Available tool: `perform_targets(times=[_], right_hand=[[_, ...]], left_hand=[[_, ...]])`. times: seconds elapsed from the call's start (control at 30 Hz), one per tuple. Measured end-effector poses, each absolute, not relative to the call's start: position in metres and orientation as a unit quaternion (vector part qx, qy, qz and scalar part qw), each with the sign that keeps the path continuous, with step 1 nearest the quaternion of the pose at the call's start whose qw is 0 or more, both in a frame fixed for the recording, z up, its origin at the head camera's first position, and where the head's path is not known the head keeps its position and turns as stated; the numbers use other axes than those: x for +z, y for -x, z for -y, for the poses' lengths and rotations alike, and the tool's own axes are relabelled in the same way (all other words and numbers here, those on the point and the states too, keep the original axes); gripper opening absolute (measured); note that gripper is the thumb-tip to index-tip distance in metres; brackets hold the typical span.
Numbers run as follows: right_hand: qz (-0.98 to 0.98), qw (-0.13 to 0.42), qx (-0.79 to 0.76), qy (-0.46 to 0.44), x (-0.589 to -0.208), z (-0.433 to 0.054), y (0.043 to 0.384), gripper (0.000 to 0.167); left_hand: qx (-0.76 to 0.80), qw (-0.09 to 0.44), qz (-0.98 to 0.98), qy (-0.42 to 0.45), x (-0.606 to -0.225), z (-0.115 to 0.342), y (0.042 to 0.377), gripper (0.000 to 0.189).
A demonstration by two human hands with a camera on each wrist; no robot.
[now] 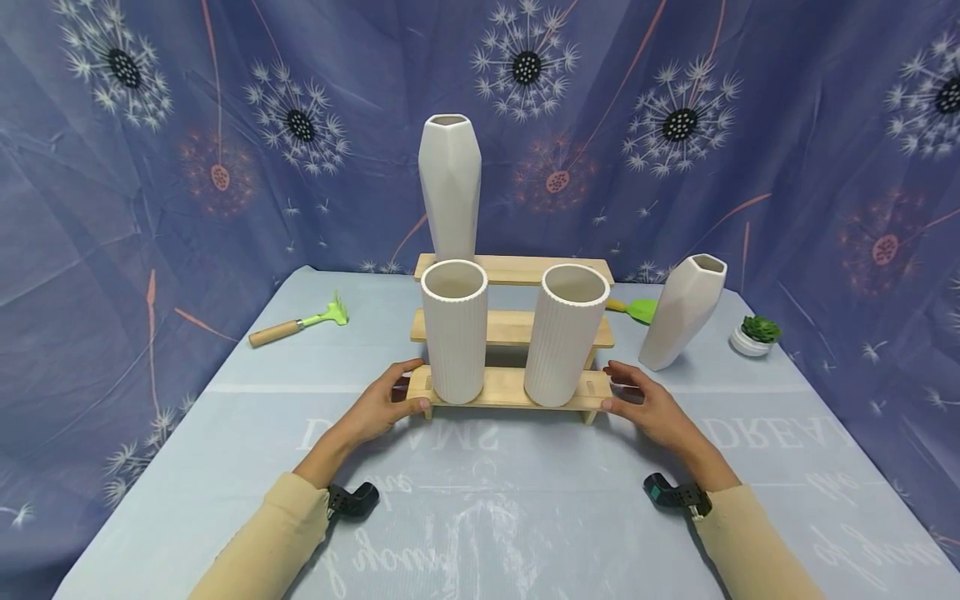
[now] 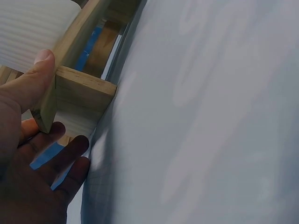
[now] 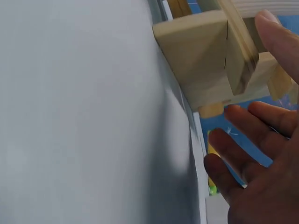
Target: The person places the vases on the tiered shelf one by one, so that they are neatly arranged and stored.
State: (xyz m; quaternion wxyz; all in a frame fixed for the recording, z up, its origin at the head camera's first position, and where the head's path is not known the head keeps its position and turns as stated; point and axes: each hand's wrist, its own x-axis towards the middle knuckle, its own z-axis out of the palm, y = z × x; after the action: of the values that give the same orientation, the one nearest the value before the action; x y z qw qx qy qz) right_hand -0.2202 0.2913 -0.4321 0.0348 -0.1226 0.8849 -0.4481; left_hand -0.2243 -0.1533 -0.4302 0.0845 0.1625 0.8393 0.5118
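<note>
A tiered wooden stand (image 1: 510,392) sits on the table with a white ribbed vase (image 1: 454,333) and a second ribbed vase (image 1: 566,337) on its lowest step. A tall white faceted vase (image 1: 450,187) stands on the top step, at the left. My left hand (image 1: 386,400) grips the left end of the lowest step; its thumb (image 2: 39,74) lies on the board and the fingers bend past the end. At the right end, my right hand (image 1: 643,404) holds the same step, thumb (image 3: 280,42) at the board, other fingers spread beyond it.
Another white faceted vase (image 1: 684,312) leans on the table to the right, with a small potted succulent (image 1: 755,335) beyond it. A green shovel (image 1: 642,311) lies partly behind the stand. On the left is a green hand rake (image 1: 300,322) with a wooden handle. A patterned curtain (image 1: 360,100) hangs behind.
</note>
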Motion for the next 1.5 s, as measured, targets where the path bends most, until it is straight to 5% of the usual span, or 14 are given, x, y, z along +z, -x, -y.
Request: perform_targets(times=[0.7,1.5], right_hand=[[-0.91,-0.107,-0.399,-0.018,-0.411,-0.327,0.214,0.076],[-0.899,-0.126,-0.398,-0.134,-0.391,-0.335,0.235,0.093]], left_hand=[[0.51,0.099,-0.84,-0.157,-0.408,0.149,0.212,0.07],[0.511,0.096,-0.84,-0.154,-0.429,0.154,0.224,0.074]])
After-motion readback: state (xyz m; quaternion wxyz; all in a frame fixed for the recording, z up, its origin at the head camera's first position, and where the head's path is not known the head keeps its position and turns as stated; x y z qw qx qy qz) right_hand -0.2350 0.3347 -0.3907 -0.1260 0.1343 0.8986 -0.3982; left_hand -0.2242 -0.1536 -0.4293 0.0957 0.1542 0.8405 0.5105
